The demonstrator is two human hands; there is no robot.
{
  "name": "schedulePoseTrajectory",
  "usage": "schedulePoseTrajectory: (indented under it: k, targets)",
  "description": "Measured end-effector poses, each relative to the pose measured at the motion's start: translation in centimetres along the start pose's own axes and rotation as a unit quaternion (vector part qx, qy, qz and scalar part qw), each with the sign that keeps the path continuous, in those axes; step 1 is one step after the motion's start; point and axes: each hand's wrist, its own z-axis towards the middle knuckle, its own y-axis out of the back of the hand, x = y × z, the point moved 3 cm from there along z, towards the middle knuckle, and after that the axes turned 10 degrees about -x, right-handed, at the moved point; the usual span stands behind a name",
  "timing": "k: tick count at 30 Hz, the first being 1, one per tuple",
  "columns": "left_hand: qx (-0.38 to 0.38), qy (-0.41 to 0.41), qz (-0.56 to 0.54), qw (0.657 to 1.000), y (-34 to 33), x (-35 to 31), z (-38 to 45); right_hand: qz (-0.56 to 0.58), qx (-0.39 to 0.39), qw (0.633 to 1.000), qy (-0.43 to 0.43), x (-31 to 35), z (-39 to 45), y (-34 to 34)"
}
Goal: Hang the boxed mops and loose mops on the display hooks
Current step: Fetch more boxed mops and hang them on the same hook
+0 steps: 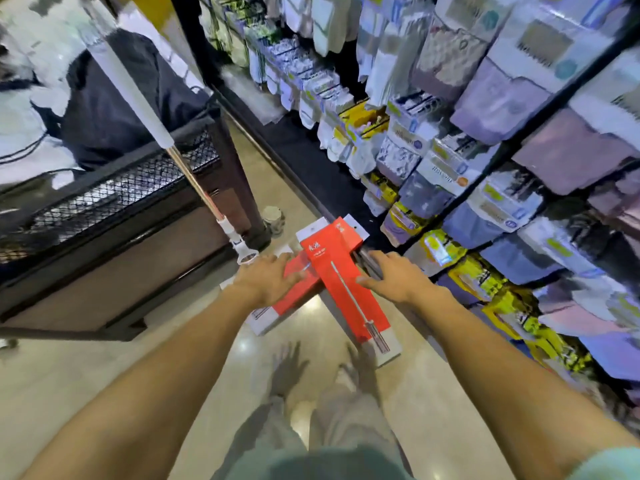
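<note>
Below, two red boxed mops [341,278] lie crossed on floor, print too blurred to read; left hand [265,277] & right hand [394,277] both reach down flat, fingers straight, touching them.

The red mop box [341,271] carries white characters near its top, too blurred to read; shelf labels are likewise illegible.
</note>
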Motion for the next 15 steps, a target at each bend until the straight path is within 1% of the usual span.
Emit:
schedulePoseTrajectory:
  k: [4, 7, 12, 15]
  targets:
    - [-0.006, 0.041, -0.016, 0.999, -0.4, -0.9, 3.8, -0.034, 0.018, 0.999, 0.029, -2.4, 5.3, 1.6]
    - [-0.003, 0.065, -0.049, 0.997, -1.5, -0.7, 7.0, -0.05, 0.033, 0.997, 0.042, -2.9, 9.0, 1.7]
    - [-0.016, 0.08, -0.104, 0.991, -6.0, 1.1, 14.3, -0.067, 0.048, 0.995, 0.058, -3.5, 16.8, -2.6]
    - [-0.03, 0.093, -0.13, 0.987, -11.1, 3.5, 19.5, -0.097, 0.066, 0.99, 0.074, -3.4, 22.2, -7.2]
